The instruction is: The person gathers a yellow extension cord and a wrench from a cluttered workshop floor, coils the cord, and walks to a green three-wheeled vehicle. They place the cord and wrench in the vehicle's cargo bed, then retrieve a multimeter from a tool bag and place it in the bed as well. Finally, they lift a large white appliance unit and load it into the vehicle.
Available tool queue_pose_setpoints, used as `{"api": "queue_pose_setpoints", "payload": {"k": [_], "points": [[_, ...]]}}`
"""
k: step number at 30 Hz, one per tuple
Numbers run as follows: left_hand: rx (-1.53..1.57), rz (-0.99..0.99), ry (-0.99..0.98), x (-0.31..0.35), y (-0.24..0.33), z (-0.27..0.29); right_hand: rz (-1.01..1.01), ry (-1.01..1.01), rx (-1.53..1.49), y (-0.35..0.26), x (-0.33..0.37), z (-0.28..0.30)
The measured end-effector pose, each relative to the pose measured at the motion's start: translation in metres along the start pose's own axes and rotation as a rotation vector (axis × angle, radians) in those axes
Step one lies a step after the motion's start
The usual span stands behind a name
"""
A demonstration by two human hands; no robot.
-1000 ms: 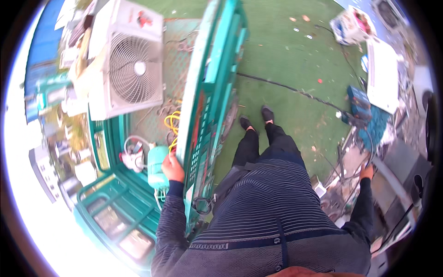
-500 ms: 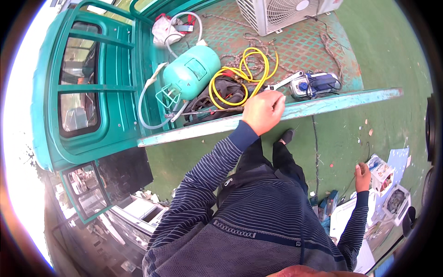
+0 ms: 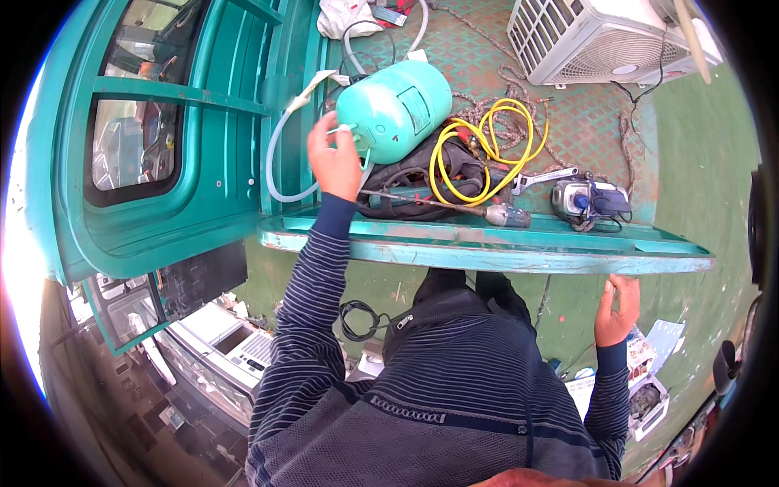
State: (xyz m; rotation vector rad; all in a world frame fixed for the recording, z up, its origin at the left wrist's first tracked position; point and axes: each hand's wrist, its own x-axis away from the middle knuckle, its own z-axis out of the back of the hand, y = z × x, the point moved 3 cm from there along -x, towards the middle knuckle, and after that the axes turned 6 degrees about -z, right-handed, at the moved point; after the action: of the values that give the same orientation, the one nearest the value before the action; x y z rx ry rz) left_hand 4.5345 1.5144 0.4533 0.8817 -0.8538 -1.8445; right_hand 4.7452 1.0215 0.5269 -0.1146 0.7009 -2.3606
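The left hand (image 3: 334,166) is at the wire-handled end of a teal tank (image 3: 398,109), its thumb and forefinger parted around the handle (whether they actually grip it, I cannot tell). The tank lies on its side in the truck bed (image 3: 479,53), near the cab, just beside a black bag (image 3: 442,166) and a coiled yellow hose (image 3: 454,185). The right hand (image 3: 618,315) has its thumb spread from loosely bent fingers and holds nothing visible; its fingertips are right by the lower edge of the side panel (image 3: 487,253) (contact there is hard to judge). An adjustable wrench (image 3: 545,178) lies beyond the hose.
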Motion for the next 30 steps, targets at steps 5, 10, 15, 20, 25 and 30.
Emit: {"api": "queue_pose_setpoints", "payload": {"k": [5, 10, 15, 20, 25, 30], "points": [[-0.071, 0.752, -0.262, -0.066, -0.239, 0.081, 0.151, -0.076, -0.028, -0.02, -0.06, -0.042], [0.255, 0.993, -0.155, -0.045, -0.191, 0.013, 0.122, -0.067, -0.015, -0.02, -0.07, -0.057], [0.627, 0.806, -0.393, -0.043, -0.049, -0.096, 0.027, -0.042, 0.01, -0.013, -0.064, -0.054], [0.712, 0.824, -0.589, -0.116, 0.018, -0.185, 0.072, 0.1, -0.038, -0.004, -0.055, -0.051], [0.886, 0.643, -0.956, -0.109, 0.173, -0.138, 0.077, 0.211, -0.082, 0.003, -0.052, -0.066], [1.057, 0.241, -1.106, -0.012, 0.35, -0.069, -0.196, 0.499, -0.778, 0.008, -0.026, -0.033]]}}
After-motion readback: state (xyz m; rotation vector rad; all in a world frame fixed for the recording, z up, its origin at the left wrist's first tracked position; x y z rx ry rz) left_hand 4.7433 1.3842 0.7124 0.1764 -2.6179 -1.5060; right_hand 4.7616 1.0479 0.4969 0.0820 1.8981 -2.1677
